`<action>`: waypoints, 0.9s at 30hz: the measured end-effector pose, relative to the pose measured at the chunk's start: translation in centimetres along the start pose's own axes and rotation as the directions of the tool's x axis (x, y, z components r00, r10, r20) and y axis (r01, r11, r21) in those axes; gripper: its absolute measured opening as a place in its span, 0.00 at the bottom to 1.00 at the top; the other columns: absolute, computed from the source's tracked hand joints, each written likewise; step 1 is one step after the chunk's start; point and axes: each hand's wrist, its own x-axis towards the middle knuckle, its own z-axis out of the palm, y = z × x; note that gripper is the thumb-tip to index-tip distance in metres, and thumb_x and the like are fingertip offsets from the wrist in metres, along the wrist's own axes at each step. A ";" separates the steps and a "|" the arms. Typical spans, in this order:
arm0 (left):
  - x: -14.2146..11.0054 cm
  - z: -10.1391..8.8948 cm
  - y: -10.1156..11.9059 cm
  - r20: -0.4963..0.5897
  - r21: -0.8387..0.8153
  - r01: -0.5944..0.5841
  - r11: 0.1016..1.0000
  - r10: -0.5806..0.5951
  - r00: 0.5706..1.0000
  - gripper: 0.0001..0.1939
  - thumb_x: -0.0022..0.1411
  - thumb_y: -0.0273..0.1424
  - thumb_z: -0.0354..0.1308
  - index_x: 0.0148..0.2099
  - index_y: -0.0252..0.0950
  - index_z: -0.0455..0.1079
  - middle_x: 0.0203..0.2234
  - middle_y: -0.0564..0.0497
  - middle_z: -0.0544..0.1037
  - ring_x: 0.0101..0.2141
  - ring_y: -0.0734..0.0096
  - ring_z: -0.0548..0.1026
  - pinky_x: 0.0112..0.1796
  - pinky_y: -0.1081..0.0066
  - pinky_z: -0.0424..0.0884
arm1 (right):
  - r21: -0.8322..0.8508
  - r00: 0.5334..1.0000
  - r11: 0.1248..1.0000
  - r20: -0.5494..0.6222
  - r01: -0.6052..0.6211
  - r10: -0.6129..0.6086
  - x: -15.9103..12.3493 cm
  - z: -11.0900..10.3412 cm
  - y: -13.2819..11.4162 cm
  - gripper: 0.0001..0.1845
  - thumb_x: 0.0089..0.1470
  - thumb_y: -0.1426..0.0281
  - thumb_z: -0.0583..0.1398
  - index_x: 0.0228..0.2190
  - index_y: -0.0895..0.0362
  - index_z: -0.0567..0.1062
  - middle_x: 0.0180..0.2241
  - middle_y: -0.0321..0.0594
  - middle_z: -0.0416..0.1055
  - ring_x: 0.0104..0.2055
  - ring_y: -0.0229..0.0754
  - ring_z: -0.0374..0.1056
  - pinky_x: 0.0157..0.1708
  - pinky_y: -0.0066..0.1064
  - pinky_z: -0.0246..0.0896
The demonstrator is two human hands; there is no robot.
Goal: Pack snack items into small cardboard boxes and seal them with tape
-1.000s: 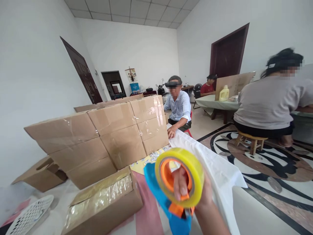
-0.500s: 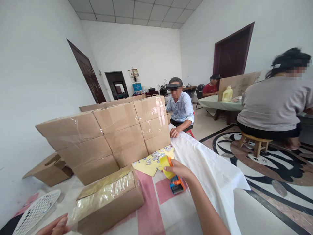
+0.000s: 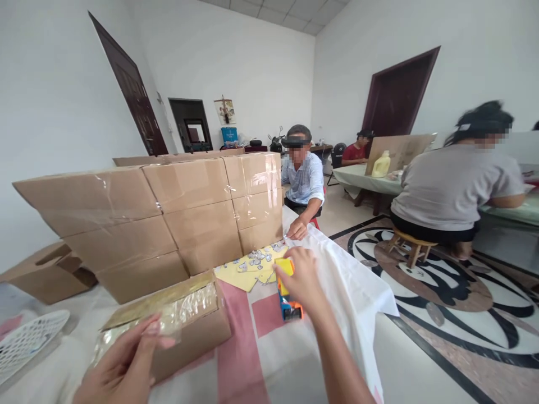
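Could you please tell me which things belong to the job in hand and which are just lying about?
Apparently in use:
blue-and-orange tape dispenser, in the right hand
taped cardboard box, near the left hand

Seemingly just lying about:
white perforated basket
yellow jug
blue container

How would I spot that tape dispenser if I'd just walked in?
Find the wall of brown cardboard, then look just nearer than its right end, where the right hand is. It grips the tape dispenser, with a yellow roll; its blue-and-orange body sets it apart from the yellow patterned sheet nearby.
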 end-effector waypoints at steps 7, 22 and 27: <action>-2.1 3.8 1.9 0.385 -0.344 0.009 0.939 0.132 0.914 0.21 0.58 0.50 0.61 0.43 0.41 0.81 0.23 0.53 0.78 0.17 0.74 0.67 0.20 0.74 0.70 | 0.476 0.903 0.807 0.059 0.349 -0.425 -5.1 4.0 -7.8 0.05 0.59 0.70 0.63 0.39 0.52 0.75 0.42 0.38 0.72 0.47 0.44 0.66 0.50 0.38 0.58; -1.2 1.6 -3.2 -0.242 -0.322 -0.057 0.945 -0.024 0.970 0.25 0.62 0.42 0.62 0.59 0.36 0.74 0.28 0.50 0.82 0.33 0.63 0.81 0.40 0.67 0.77 | 0.476 0.923 0.847 0.164 0.234 -0.348 -0.6 4.9 -10.3 0.12 0.63 0.65 0.58 0.30 0.55 0.77 0.40 0.42 0.72 0.47 0.45 0.67 0.50 0.37 0.58; 1.3 -0.6 -5.8 -0.403 -0.348 -0.020 0.937 -0.130 0.906 0.20 0.63 0.39 0.62 0.54 0.33 0.75 0.29 0.50 0.80 0.33 0.64 0.78 0.43 0.63 0.76 | 0.506 0.786 0.862 0.545 -0.031 -0.292 3.1 8.0 -13.8 0.19 0.51 0.55 0.65 0.22 0.58 0.75 0.22 0.33 0.64 0.29 0.38 0.60 0.32 0.30 0.53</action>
